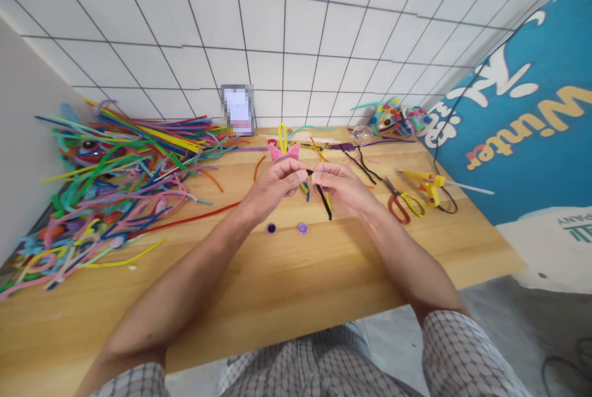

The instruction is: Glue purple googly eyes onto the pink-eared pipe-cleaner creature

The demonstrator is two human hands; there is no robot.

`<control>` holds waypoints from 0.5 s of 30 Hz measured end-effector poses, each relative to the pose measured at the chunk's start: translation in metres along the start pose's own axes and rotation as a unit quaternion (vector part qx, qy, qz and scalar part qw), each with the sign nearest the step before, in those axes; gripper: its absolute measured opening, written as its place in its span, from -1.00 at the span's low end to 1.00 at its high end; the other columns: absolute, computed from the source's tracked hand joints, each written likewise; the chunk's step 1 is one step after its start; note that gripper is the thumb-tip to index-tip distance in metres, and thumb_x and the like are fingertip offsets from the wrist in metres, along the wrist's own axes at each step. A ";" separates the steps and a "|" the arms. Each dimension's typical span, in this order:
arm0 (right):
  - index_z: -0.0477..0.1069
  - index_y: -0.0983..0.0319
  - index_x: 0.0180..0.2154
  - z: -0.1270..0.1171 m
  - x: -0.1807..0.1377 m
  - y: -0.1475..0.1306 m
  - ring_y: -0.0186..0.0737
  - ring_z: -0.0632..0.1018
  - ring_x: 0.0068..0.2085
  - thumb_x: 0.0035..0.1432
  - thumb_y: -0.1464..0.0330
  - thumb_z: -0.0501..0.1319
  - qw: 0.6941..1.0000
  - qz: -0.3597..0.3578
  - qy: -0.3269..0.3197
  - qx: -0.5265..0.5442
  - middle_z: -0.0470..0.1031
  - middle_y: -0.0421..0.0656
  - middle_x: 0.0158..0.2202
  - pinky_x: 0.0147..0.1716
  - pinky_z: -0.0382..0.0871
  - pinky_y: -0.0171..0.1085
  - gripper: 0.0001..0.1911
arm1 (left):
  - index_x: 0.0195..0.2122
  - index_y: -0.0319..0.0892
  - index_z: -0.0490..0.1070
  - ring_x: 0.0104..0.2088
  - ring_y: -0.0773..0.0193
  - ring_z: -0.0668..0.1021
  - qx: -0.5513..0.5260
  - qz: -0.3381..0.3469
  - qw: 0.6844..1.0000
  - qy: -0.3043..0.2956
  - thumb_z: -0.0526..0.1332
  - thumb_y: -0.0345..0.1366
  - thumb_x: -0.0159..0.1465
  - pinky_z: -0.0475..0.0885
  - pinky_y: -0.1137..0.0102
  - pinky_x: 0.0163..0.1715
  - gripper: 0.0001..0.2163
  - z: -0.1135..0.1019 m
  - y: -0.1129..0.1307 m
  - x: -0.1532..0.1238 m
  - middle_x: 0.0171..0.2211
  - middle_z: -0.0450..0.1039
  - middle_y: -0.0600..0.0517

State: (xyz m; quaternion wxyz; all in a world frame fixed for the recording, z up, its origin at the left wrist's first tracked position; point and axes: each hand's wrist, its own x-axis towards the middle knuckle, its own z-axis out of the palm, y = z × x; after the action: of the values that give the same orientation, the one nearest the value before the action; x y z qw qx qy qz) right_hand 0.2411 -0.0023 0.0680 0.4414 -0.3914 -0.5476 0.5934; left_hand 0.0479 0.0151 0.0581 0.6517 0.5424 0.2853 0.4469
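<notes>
My left hand [282, 180] and my right hand [340, 186] meet over the middle of the table, each pinching a black pipe cleaner [324, 201]. One end of it is bent between my fingertips, while the rest hangs down at a slant under my right hand. Just behind my left hand is a pink pointed piece [283, 151] with a yellow loop [282, 136] above it. Closer to me on the wood lie two small round purple pieces, one with a black centre [271, 229] and one all purple [302, 228].
Pipe cleaners lie in a large tangled pile [139, 169] at the left. Scissors [403, 201] and a yellow glue gun [432, 189] are at the right. Along the tiled wall stand a phone-like screen [237, 110], a clear ball [362, 134] and colourful decorated crafts [388, 118].
</notes>
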 end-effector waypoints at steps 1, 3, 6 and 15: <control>0.45 0.18 -0.47 -0.001 0.000 -0.001 -0.36 0.30 -0.46 0.06 0.08 0.51 1.000 0.002 -0.005 -0.004 0.38 -0.32 -0.51 -0.38 0.13 -0.26 -0.62 | -0.31 -0.19 0.55 -0.56 0.45 0.29 0.027 0.007 1.000 -0.008 0.63 0.14 0.08 0.17 0.48 -0.53 -0.49 -0.004 0.003 0.001 -0.56 0.31 0.18; 0.47 0.18 -0.47 -0.003 -0.001 -0.002 -0.36 0.30 -0.46 0.08 0.10 0.50 1.000 0.010 -0.020 -0.018 0.38 -0.32 -0.52 -0.37 0.14 -0.26 -0.64 | -0.31 -0.18 0.55 -0.56 0.44 0.27 0.061 0.013 0.998 -0.020 0.61 0.12 0.11 0.15 0.47 -0.53 -0.52 -0.007 0.006 0.001 -0.57 0.29 0.19; 0.48 0.19 -0.46 -0.003 -0.001 -0.003 -0.36 0.31 -0.47 0.09 0.09 0.50 0.999 0.015 -0.033 -0.033 0.38 -0.32 -0.52 -0.36 0.16 -0.25 -0.63 | -0.33 -0.17 0.54 -0.56 0.44 0.25 0.064 0.019 0.998 -0.016 0.60 0.11 0.12 0.12 0.46 -0.54 -0.54 -0.004 0.004 -0.001 -0.57 0.27 0.20; 0.46 0.19 -0.46 0.000 0.002 0.004 -0.35 0.30 -0.46 0.00 -0.02 0.57 1.000 0.014 -0.023 -0.011 0.34 -0.32 -0.52 -0.38 0.15 -0.26 -0.51 | -0.32 -0.15 0.48 -0.60 0.50 0.19 -0.195 -0.048 0.974 0.106 0.66 -0.05 0.05 0.15 0.52 -0.56 -0.57 0.034 -0.019 -0.017 -0.55 0.22 0.24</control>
State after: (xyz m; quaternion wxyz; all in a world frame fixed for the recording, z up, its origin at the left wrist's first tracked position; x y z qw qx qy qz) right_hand 0.2399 -0.0001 0.0645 0.4158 -0.3899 -0.5583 0.6028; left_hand 0.0749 -0.0158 0.0469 0.7318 0.3402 0.2856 0.5169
